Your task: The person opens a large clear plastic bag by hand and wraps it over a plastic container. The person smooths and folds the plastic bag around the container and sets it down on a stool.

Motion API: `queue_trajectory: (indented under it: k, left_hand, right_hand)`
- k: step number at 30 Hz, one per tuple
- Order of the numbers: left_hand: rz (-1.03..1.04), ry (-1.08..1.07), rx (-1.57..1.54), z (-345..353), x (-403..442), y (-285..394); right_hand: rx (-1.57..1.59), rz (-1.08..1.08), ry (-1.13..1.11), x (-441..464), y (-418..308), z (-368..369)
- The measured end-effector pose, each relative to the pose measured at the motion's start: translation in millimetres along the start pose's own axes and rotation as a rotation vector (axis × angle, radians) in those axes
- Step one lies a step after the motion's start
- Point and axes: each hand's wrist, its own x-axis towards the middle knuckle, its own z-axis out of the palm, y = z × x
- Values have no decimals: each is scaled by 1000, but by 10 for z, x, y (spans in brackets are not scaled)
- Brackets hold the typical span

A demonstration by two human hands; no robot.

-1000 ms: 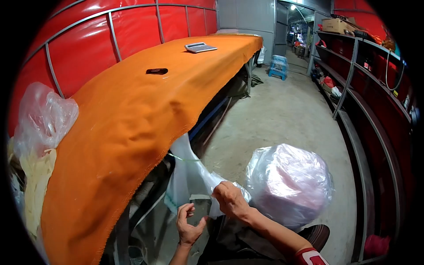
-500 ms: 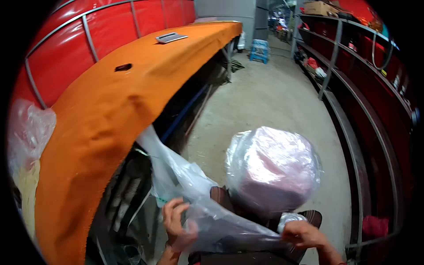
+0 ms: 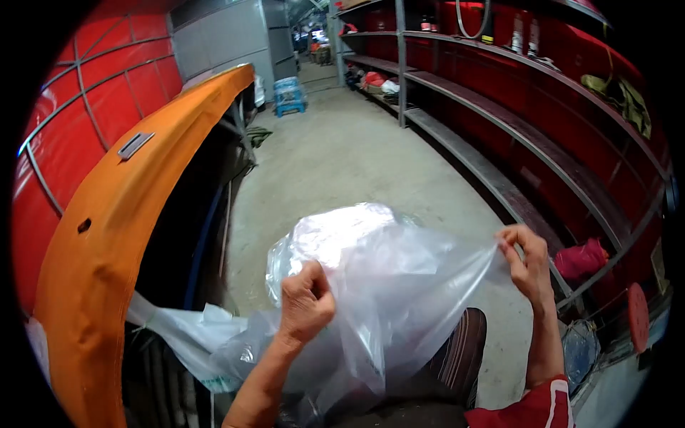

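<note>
A clear plastic bag [image 3: 399, 299] is stretched between my two hands above my lap. My left hand [image 3: 307, 303] is closed on its left part, fingers curled in. Off to the right, my right hand [image 3: 526, 260] pinches a corner of the bag and pulls it taut. Behind the bag stands a bundle wrapped in shiny clear plastic [image 3: 328, 232], partly covered by the bag from my view. More whitish plastic sheeting [image 3: 193, 335] trails from under the table at lower left toward my lap.
On the left is a table with an orange cover [image 3: 107, 285], bearing a grey calculator-like object [image 3: 135, 145] and a small dark item [image 3: 84, 225]. Metal shelves [image 3: 492, 114] line the right wall. A blue stool [image 3: 289, 96] stands farther back. A magenta cloth bundle [image 3: 581, 258] lies at right.
My view has turned to the right. Both hands have risen, and my right hand has drawn the bag up and outward, spreading it in front of the wrapped bundle.
</note>
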Motion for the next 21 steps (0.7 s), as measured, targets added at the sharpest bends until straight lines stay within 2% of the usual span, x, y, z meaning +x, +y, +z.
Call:
queue_trajectory:
  k: [2, 3, 4, 6, 8, 10, 11, 12, 14, 16, 18, 19, 20, 21]
  left_hand:
    - [125, 57, 15, -50, 273, 206]
    - [181, 88, 23, -84, 380, 293]
    - [235, 120, 32, -134, 452, 369]
    - [150, 167, -66, -215, 495, 498]
    - [155, 173, -90, -231, 461, 488]
    - [80, 53, -300, -178, 390, 438]
    - [-46, -70, -343, -192, 345, 422]
    - [-105, -103, -410, -151, 313, 349]
    - [6, -131, -362, -95, 217, 201]
    - [-102, -154, -425, -78, 61, 280]
    - [-187, -165, -534, -48, -104, 263]
    - [-306, -162, -606, -64, -165, 263]
    - [-299, -158, -604, -81, -198, 232]
    - [-380, -109, -642, -101, -216, 170]
  right_hand:
    - [153, 63, 65, 183, 62, -36]
    - [126, 49, 105, 284, 88, -62]
    - [-22, -76, 182, 385, 100, -89]
    - [-103, -270, 320, 536, 52, -115]
    - [-114, -340, 328, 628, 54, -107]
    - [-129, -415, 332, 750, 57, -87]
    - [-135, -255, 174, 836, 60, -44]
    - [-140, -94, 18, 870, 83, -4]
    - [165, -121, -281, 899, 172, 134]
    - [394, 151, -729, 851, -16, 298]
    - [378, 25, -822, 673, 3, 745]
    - [460, 51, -840, 618, -4, 902]
    - [542, 74, -863, 572, -68, 993]
    - [542, 64, -864, 512, -140, 1021]
